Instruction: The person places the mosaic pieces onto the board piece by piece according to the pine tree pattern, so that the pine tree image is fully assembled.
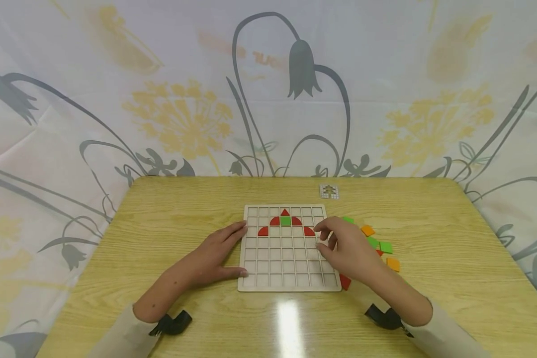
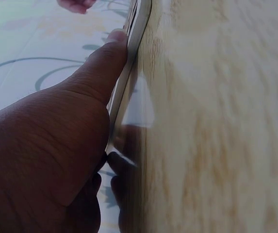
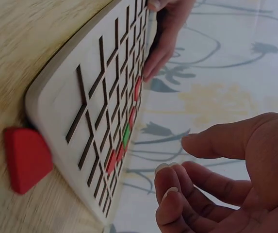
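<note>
Behind board (image 1: 275,267): lettering (image 1: 266,58) we can't read | its right: tiles (image 1: 386,247); right hand (image 1: 346,248) empty, half-curled | touching left edge: left hand (image 1: 212,256), spread

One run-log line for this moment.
left hand: touching grid board, left edge | right hand: over board's right side, empty | on board: five red pieces, one green square | loose pieces: right of board

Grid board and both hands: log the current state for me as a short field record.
Grid board: flat on the table
Left hand: touching the board's left edge
Right hand: above the board's right side, no piece visible in it
Placed: red triangle, green square below it, four curved red pieces
Loose pieces: green, orange, red; right of board
Small card: beyond the board's far edge
</note>
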Demonstrator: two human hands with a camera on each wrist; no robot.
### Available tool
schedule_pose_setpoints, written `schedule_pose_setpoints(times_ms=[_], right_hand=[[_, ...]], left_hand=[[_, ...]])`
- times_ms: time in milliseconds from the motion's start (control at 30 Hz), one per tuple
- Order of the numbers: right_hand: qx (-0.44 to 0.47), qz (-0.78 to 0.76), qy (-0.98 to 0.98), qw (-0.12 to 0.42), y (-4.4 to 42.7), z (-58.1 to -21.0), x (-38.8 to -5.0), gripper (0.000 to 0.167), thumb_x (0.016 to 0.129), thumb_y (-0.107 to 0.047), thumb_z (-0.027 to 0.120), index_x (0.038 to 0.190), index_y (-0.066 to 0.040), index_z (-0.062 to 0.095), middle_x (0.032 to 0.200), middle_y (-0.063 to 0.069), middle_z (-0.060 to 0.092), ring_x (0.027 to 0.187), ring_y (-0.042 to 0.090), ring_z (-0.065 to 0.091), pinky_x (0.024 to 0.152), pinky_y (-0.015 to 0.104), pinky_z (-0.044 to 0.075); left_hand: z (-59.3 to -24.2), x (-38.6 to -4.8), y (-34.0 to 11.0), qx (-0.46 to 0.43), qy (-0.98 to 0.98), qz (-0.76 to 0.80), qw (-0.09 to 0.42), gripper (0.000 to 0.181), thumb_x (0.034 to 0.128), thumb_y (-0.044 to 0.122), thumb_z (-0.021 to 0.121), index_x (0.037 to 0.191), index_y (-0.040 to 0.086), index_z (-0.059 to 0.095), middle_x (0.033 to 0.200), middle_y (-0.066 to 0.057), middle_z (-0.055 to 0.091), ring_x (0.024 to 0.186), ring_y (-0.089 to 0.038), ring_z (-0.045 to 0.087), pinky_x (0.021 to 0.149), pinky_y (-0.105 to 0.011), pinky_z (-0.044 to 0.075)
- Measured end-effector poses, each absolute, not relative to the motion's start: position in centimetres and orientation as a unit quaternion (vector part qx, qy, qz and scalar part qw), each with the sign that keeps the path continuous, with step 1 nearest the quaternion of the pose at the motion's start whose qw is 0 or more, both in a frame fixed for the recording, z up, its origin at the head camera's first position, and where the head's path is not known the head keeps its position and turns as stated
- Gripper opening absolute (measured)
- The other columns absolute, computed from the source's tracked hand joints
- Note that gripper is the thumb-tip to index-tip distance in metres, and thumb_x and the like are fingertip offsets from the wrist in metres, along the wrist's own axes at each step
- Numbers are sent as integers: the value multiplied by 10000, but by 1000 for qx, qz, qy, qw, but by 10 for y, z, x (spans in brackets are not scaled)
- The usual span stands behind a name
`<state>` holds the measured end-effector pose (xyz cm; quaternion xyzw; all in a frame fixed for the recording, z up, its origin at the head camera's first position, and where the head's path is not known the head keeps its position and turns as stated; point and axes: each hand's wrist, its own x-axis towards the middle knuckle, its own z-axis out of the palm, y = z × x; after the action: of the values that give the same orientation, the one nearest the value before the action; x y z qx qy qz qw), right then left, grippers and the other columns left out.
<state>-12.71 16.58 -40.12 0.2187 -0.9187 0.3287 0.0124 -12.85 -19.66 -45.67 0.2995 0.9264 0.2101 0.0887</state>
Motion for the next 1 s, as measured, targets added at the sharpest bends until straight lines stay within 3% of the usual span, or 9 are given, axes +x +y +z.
schedule_pose_setpoints(times_ms=[400, 700, 1000], right_hand=[[202, 308, -928, 51, 200, -401, -125, 275, 878, 24, 797, 1145, -1, 737, 972, 55, 690, 745, 125, 586, 642, 282, 507], [183, 294, -937, 46, 222, -401, -138, 278, 906, -9, 790, 1180, 14, 748, 1034, 105, 695, 756, 146, 622, 588, 272, 486], [218, 261, -940, 10, 233, -423, -153, 328, 940, 8, 754, 1265, 45, 718, 1166, 160, 658, 728, 117, 503, 614, 276, 453]], left_hand=[[-456, -128, -197, 299, 926, 212, 90, 1046, 947, 640, 710, 1706, 107, 227, 1784, -27, 137, 1609, -326, 231, 1261, -557, 286], [-456, -129, -196, 305, 926, 209, 76, 1037, 948, 629, 717, 1699, 90, 249, 1778, -50, 164, 1599, -342, 256, 1250, -565, 305], [-455, -128, -196, 304, 926, 211, 79, 1038, 945, 637, 716, 1698, 91, 253, 1778, -47, 164, 1600, -341, 254, 1252, -569, 298]])
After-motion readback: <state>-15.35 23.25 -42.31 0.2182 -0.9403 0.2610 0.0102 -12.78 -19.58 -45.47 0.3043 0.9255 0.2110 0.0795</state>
